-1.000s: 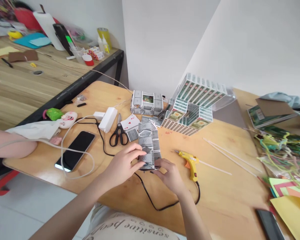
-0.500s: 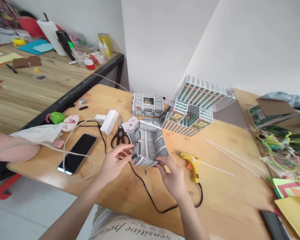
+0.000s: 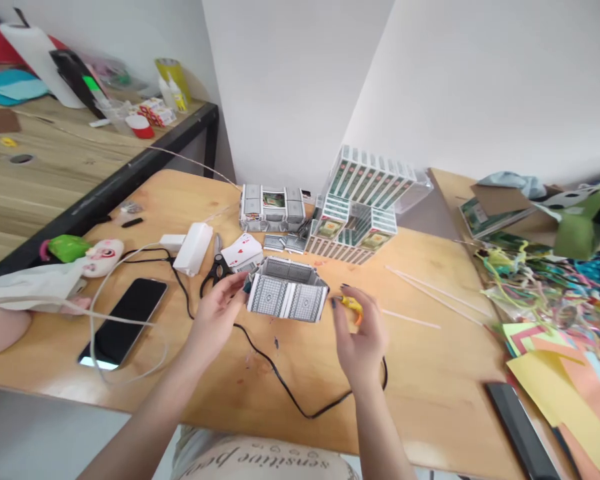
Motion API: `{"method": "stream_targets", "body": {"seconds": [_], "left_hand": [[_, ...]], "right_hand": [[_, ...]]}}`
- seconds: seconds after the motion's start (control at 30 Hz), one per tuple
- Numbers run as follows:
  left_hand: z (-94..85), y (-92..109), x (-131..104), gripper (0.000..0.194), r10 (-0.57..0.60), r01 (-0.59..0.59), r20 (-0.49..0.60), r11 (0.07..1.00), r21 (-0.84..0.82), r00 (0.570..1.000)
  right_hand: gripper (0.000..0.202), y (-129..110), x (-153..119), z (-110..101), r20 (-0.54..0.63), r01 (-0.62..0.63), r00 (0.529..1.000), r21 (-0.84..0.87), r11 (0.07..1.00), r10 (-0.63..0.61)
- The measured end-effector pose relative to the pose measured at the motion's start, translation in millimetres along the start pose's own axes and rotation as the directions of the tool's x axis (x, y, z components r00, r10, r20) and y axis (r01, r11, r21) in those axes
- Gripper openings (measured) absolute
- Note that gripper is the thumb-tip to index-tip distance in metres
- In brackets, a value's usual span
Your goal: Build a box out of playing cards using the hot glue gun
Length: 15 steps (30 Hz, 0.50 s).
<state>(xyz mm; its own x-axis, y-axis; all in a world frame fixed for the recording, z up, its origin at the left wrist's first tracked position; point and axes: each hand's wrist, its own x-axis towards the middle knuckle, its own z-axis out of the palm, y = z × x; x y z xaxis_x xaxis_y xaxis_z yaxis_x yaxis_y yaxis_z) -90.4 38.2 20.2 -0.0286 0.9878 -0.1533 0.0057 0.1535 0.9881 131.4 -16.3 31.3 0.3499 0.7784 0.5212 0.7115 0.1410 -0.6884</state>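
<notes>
My left hand point(image 3: 220, 310) pinches the left end of a small open-topped box point(image 3: 287, 297) made of grey-patterned playing cards. The box is held above the table, its card-back side facing me. Just off its right end is my right hand point(image 3: 363, 337), thumb and fingers apart with nothing between them. Partly hidden behind that hand lies a yellow glue gun point(image 3: 351, 304), a glue stick point(image 3: 413, 319) showing to its right. Beyond the box stands a finished-looking card box point(image 3: 273, 208). Loose playing cards point(image 3: 243, 251) and black-handled scissors point(image 3: 214, 272) lie left of the held box.
Stacked card packs point(image 3: 353, 220) stand at the back. To the left are a phone point(image 3: 125, 323), a white power strip point(image 3: 193, 249), cables and another person's arm point(image 3: 3, 330). Colored paper point(image 3: 570, 380) and tangled yarn-like strands point(image 3: 535, 287) lie at right. A black cord point(image 3: 285, 380) crosses the front.
The box has tipped so its outer side faces me instead of its inside. My right hand has let go of it and moved right. The view has swung right.
</notes>
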Motion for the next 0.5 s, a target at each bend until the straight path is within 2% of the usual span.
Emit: {"method": "stream_targets", "body": {"seconds": [0.07, 0.1, 0.2, 0.33, 0.5], "left_hand": [[3.3, -0.4, 2.8, 0.045, -0.007, 0.006, -0.021, 0.999, -0.038, 1.000], [4.8, -0.2, 4.0, 0.045, -0.010, 0.009, -0.029, 0.998, -0.055, 1.000], [8.6, 1.5, 7.0, 0.044, -0.023, 0.018, -0.057, 0.995, -0.096, 0.998], [11.4, 3.7, 9.3, 0.043, -0.034, 0.025, -0.063, 0.990, -0.142, 0.997], [12.4, 7.4, 8.4, 0.047, -0.099, 0.088, -0.033, 0.968, -0.236, 0.995]], "right_hand": [[0.023, 34.2, -15.4, -9.4, -0.204, -0.151, 0.972, -0.183, 0.971, 0.113], [0.028, 52.0, -25.5, -15.0, -0.250, -0.215, 0.957, -0.266, 0.940, 0.148], [0.042, 97.4, -60.5, -30.6, -0.216, -0.298, 0.951, -0.462, 0.835, 0.219], [0.042, 126.4, -98.9, -36.5, -0.166, -0.303, 0.953, -0.461, 0.834, 0.254], [0.029, 137.1, -113.0, -29.2, -0.207, -0.169, 0.976, -0.506, 0.846, 0.071]]}}
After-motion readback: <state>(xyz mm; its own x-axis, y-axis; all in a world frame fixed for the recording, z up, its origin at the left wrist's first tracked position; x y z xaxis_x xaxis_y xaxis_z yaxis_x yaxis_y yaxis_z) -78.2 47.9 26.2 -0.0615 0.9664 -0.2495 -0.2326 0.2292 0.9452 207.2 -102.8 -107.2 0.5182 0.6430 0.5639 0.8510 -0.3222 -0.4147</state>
